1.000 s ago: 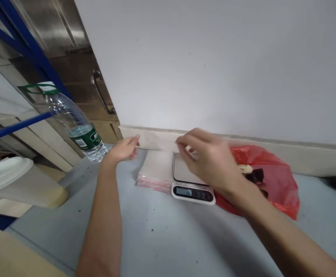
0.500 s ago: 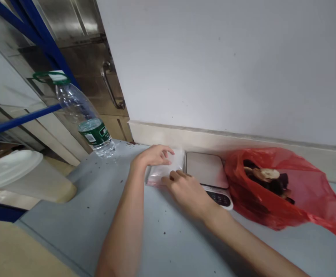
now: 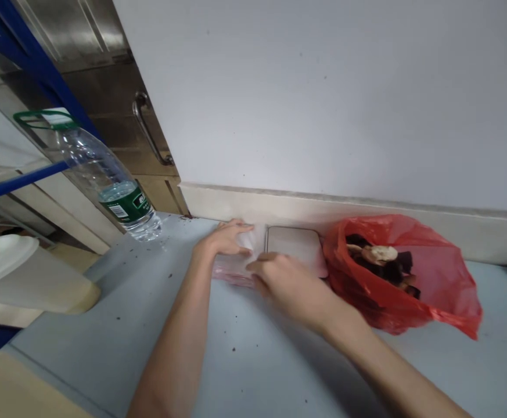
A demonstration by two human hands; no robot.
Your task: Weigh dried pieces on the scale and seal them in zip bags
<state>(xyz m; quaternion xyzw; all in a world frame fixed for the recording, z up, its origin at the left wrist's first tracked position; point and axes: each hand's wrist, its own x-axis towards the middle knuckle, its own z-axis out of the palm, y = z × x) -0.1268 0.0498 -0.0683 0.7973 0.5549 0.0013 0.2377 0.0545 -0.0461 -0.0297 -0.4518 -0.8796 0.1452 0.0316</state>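
A stack of clear plastic bags with a pinkish lower edge lies on the blue-grey tabletop. Over its upper left part rests my left hand, thumb and fingers spread apart. My right hand comes in from the lower right, its fingers pinched together on the right side of a bag. Right beside the bags is a kitchen scale with a flat metal plate; my right hand and forearm hide its control panel.
An open red plastic bag holding dark, dried-looking pieces sits right of the scale. At the left stand a large water bottle and a lidded plastic tub. A wall rises behind. Dark crumbs dot the tabletop.
The view has shifted slightly right. My right hand has closed into a pinch at the bags and now covers the scale's panel. The plastic near my left fingers looks more rumpled.
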